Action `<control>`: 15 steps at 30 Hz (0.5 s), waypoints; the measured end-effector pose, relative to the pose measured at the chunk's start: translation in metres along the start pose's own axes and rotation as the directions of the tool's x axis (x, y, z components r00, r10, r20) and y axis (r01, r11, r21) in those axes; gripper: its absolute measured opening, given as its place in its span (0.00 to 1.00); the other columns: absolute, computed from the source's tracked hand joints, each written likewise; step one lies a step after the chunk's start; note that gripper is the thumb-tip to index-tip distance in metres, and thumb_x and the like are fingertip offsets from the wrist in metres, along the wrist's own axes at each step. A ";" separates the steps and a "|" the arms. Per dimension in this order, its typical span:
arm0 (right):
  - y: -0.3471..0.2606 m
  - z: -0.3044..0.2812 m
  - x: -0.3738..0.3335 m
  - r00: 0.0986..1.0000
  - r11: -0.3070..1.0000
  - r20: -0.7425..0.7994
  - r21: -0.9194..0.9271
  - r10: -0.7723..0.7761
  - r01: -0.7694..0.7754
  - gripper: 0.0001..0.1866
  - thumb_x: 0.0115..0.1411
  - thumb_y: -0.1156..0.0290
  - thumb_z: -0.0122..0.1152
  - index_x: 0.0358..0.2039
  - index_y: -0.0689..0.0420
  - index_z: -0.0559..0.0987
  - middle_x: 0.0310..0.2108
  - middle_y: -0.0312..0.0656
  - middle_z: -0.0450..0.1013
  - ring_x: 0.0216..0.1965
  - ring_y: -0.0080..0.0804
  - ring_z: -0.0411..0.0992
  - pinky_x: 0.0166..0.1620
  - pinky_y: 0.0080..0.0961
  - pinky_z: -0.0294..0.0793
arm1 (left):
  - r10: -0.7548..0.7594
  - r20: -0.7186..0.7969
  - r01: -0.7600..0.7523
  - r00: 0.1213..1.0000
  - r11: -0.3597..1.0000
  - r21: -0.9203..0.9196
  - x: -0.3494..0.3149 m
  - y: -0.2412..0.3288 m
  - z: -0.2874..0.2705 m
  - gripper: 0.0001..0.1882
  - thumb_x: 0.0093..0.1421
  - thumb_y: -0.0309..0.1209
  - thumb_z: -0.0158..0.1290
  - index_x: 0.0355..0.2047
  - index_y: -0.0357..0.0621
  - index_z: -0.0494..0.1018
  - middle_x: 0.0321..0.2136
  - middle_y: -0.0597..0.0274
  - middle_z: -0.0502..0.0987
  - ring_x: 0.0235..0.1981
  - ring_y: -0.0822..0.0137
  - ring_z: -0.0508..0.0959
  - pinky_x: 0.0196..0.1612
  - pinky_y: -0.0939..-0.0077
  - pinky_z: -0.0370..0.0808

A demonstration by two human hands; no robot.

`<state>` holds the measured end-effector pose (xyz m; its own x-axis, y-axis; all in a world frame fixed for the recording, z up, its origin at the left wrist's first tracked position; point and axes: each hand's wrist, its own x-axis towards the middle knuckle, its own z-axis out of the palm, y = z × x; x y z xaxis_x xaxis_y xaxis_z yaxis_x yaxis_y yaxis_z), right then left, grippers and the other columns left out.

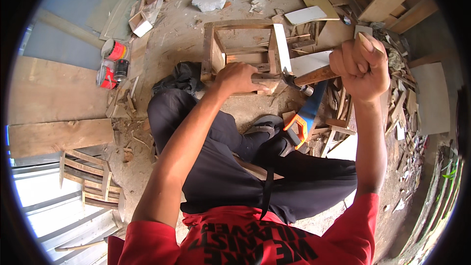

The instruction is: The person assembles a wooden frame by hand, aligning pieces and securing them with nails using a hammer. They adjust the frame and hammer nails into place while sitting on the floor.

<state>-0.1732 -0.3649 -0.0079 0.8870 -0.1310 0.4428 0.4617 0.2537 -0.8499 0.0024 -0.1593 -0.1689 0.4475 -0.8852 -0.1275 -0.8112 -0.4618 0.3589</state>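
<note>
A small wooden frame (209,51), open in the middle like a stool or box frame, stands on the floor in front of my knees. My left hand (238,77) is closed round its near rail, fingers and thumb pointing right. Raised at the right, my right hand (360,66) grips a hammer (316,75) by its wooden handle. The hammer's metal head is beside the frame's near right corner; whether it touches the wood, I cannot tell. A white strip (282,48) runs along the frame's right side. Any nail there is too small to make out.
A handsaw (314,105) with an orange handle lies right of my feet, below the hammer. Wood scraps (338,130) are heaped along the right. Several cans (115,49) stand at left, near a black plastic bag (179,78). Stone blocks (209,3) lie beyond the frame.
</note>
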 end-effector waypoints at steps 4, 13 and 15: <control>-0.025 0.024 -0.014 0.999 0.999 -0.029 -0.035 0.020 -0.021 0.21 0.68 0.62 0.43 0.16 0.49 0.58 0.10 0.30 0.50 0.13 0.21 0.45 0.21 0.26 0.46 | 0.212 -0.397 -0.360 0.893 0.866 -0.347 -0.009 -0.009 -0.007 0.27 0.58 0.51 0.61 0.49 0.43 0.78 0.46 0.52 0.82 0.49 0.54 0.81 0.51 0.59 0.77; -0.008 0.050 -0.086 0.985 0.990 -0.137 0.110 0.107 -0.092 0.25 0.70 0.68 0.49 0.14 0.53 0.58 0.09 0.33 0.52 0.11 0.21 0.47 0.17 0.26 0.45 | 0.087 -0.263 -0.255 0.961 0.652 -0.714 -0.115 0.089 0.070 0.17 0.64 0.31 0.59 0.49 0.33 0.77 0.48 0.47 0.80 0.53 0.59 0.79 0.56 0.68 0.73; -0.003 0.052 -0.100 0.975 0.984 -0.185 0.150 0.125 -0.098 0.25 0.70 0.67 0.48 0.14 0.53 0.57 0.09 0.34 0.53 0.11 0.21 0.47 0.17 0.26 0.45 | 0.086 -0.200 -0.207 0.976 0.648 -0.733 -0.117 0.093 0.080 0.17 0.61 0.31 0.61 0.47 0.32 0.78 0.44 0.46 0.82 0.46 0.55 0.82 0.50 0.68 0.76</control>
<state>-0.2630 -0.3032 -0.0348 0.9225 -0.2733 0.2725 0.3674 0.4060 -0.8368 -0.1554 -0.1030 -0.1946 0.4425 -0.8921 0.0910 -0.3423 -0.0743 0.9366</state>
